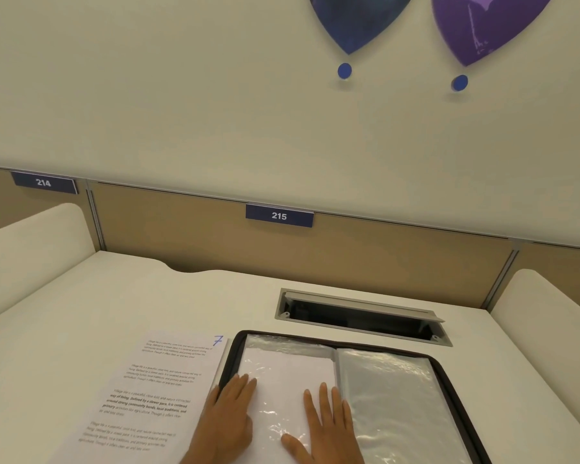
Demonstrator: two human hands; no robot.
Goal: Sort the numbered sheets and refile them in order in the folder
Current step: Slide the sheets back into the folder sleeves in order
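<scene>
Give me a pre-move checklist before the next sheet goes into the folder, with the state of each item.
1. Folder open flat on the desk: ok.
2. Left hand flat on the left sleeve page: ok.
3. Right hand flat on that page, holding nothing: ok.
4. Loose sheet marked 7 beside the folder, number readable: ok.
5. Sheet under the hands fully seated in its sleeve: cannot tell.
6. Right sleeve page empty: cannot tell.

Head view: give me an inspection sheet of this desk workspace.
Surface: white desk, mostly bare.
Job's things: black zip-edged display folder open, clear plastic sleeves showing; white printed sheet marked 7 lies left of it.
Clutter: nothing seen.
Grippers: left hand and right hand rest flat on the left sleeve page.
Cables: nothing seen; grey cable hatch open.
Surroundings: tan partition, blue 215 label.
</scene>
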